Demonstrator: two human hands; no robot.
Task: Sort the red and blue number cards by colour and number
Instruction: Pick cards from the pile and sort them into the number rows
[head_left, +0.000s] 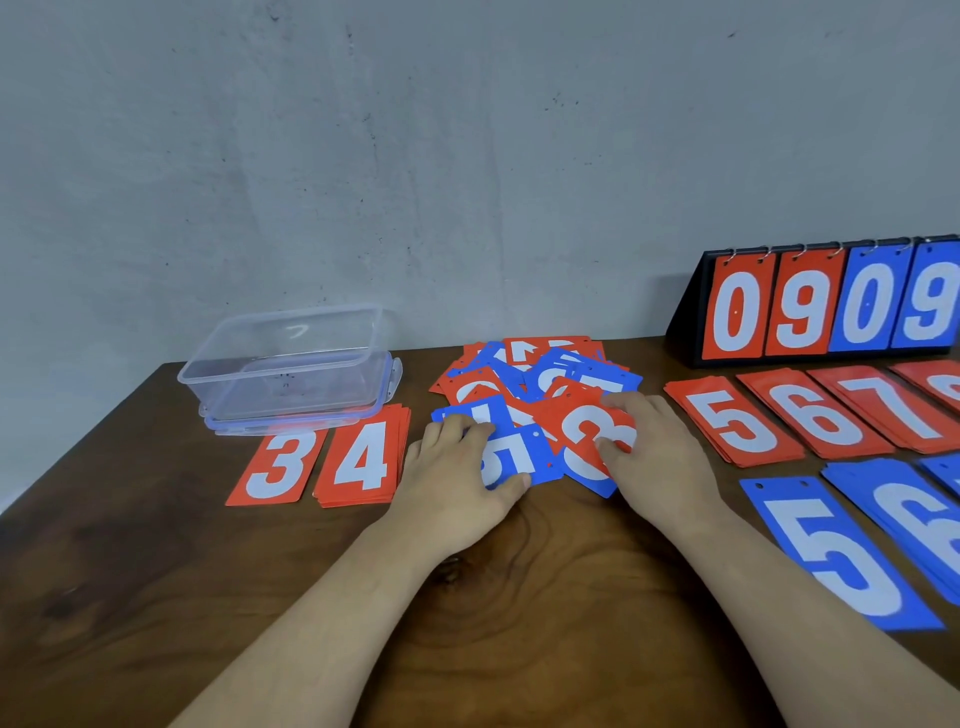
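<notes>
Mixed pile (524, 384): centre table. Right hand (654, 449) pinches tilted red 3 card (582, 423), apparently; left hand (452, 467) grips blue card (511, 460). Red 3 stack (278, 467) lies far leftward, nearer left hand.

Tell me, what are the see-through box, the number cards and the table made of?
The see-through box looks like clear, glossy plastic: you see the wall through it. The number cards seem thin, smooth plastic or coated card, with punched holes; hard to say which. The table looks like dark varnished wood, showing grain swirls.
</notes>
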